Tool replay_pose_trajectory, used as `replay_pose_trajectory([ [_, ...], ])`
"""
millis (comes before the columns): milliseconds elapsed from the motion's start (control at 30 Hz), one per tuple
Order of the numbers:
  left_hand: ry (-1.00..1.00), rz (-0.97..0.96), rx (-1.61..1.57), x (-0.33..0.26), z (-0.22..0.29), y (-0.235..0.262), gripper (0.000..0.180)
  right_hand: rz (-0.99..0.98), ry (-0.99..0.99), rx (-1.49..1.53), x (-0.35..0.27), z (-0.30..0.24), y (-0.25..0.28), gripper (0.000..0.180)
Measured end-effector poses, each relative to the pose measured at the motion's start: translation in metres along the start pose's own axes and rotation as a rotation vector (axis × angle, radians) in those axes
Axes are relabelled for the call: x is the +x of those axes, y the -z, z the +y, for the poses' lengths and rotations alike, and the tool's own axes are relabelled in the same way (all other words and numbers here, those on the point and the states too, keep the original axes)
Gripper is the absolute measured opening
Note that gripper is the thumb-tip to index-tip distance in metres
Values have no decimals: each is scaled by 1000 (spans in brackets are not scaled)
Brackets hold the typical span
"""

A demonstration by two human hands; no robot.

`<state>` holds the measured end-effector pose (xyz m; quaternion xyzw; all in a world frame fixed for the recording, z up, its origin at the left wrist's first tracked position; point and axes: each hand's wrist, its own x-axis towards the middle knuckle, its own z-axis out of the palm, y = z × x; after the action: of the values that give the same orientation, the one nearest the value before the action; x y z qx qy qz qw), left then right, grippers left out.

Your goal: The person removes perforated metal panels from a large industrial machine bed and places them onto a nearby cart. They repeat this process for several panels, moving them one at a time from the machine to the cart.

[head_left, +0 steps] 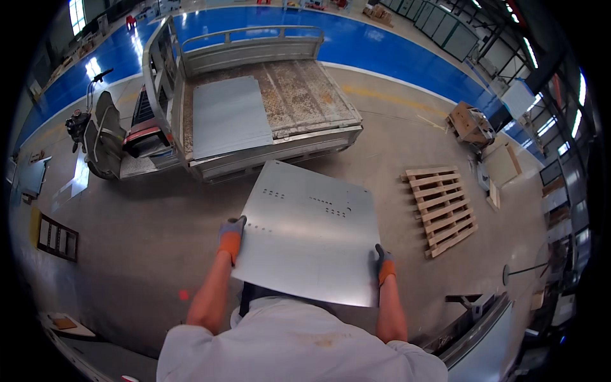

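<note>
A large bare metal sheet (pixel 305 248) with rows of small punched holes is held in front of my body. My left hand (pixel 231 238), in a grey and orange work glove, is closed on its left edge. On the opposite edge, my right hand (pixel 384 263) grips in a matching glove; its fingers are partly hidden by the sheet. Ahead, a cargo tricycle (pixel 273 153) stands with its rusty bed facing me. Flat metal sheeting (pixel 231 118) lies on the left part of that bed, beyond the sheet in my hands.
A wooden pallet (pixel 443 210) lies on the floor to the right, with a cardboard box (pixel 470 125) behind it. At left is a dark step frame (pixel 57 237). A metal-framed structure (pixel 474 337) stands close by at lower right. Blue floor (pixel 375 54) runs behind the tricycle.
</note>
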<state>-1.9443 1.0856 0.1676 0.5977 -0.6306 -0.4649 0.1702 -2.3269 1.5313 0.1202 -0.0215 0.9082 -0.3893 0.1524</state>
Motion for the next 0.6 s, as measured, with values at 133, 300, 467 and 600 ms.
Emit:
replay_pose_trajectory([
  [133,-2,63,111,108,80,-19,47,-124,-190,9,93,-82,-55,66],
  [300,24,60,123,245,176,-74,47,16,86,42,244,-152,-116,60],
  [467,122,159,61,384,247,-134,49,-66,41,106,447,-265,-188,47],
  [600,244,138,52,484,334,-181,52,-98,118,64,599,-381,-240,45],
])
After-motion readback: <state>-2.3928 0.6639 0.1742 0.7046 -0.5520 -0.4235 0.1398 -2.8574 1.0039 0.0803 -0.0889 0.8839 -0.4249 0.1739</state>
